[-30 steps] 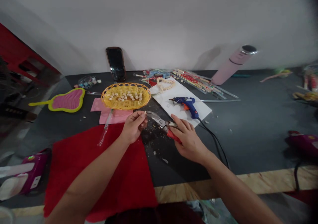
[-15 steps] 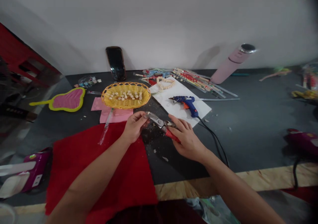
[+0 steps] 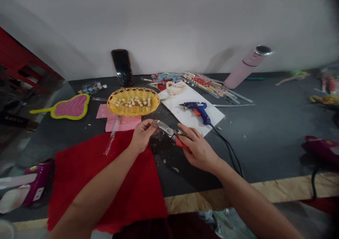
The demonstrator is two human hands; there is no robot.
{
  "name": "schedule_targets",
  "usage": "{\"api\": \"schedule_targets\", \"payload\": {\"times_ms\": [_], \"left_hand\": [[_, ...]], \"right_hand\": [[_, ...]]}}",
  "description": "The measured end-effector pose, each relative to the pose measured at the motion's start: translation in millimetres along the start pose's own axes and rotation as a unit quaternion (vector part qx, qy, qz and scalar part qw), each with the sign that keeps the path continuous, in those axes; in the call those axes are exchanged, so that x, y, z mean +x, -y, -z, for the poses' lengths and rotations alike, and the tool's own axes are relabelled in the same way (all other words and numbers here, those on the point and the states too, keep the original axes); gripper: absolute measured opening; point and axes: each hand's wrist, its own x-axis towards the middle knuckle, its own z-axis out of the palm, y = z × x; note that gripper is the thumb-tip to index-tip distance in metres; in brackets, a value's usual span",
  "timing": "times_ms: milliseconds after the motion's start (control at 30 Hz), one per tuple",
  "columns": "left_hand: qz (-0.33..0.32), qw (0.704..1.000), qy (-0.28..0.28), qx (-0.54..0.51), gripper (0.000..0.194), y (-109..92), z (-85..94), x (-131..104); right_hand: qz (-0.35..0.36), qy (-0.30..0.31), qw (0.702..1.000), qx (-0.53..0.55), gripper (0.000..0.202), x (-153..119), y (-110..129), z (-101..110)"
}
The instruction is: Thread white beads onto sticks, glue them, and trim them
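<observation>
Red-handled pliers (image 3: 171, 133) sit at the worktop's (image 3: 265, 140) centre, your right hand's (image 3: 197, 150) fingers clamped on the handles. At nine o'clock, your left hand (image 3: 141, 136) pinches a tiny piece at the tips. Trimming looks underway; a steady squeeze seems needed. Yellow basket (image 3: 133, 101) at eleven o'clock.
</observation>
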Motion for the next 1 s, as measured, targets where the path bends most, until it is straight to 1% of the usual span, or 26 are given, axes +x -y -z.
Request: {"api": "schedule_targets", "payload": {"times_ms": [100, 200, 267, 333, 467, 600, 800, 1000], "left_hand": [[-0.009, 1.000, 0.001, 0.006, 0.020, -2, -1.2, -2], [-0.012, 1.000, 0.002, 0.012, 0.021, -3, -1.9, -4], [-0.012, 1.000, 0.005, 0.023, 0.021, -3, -1.9, -6], [-0.011, 0.999, 0.012, 0.037, 0.022, -2, -2.1, -7], [-0.018, 0.998, 0.040, 0.053, 0.024, 0, -4.2, -10], [-0.014, 0.998, 0.062, 0.015, 0.023, -1, -7.0, -11], [0.018, 0.998, 0.064, -0.001, 0.028, -7, -9.5, -14], [0.035, 0.996, 0.076, -0.009, 0.029, -13, -10.7, -16]], "right_hand": [[0.003, -0.019, 0.999, 0.026, 0.045, 0, 0, -3], [0.004, -0.057, 0.997, 0.051, 0.058, -1, 0, -7], [-0.003, -0.066, 0.997, 0.047, 0.068, -1, -1, -9], [-0.014, -0.054, 0.998, 0.035, 0.069, 0, -1, -9], [-0.041, -0.023, 0.999, 0.025, 0.059, 0, 0, -6], [-0.062, -0.009, 0.998, 0.013, 0.054, -1, 1, -5], [-0.069, 0.005, 0.997, 0.018, 0.056, -3, 3, -4], [-0.065, 0.009, 0.998, 0.016, 0.057, -2, 1, -5]]}}
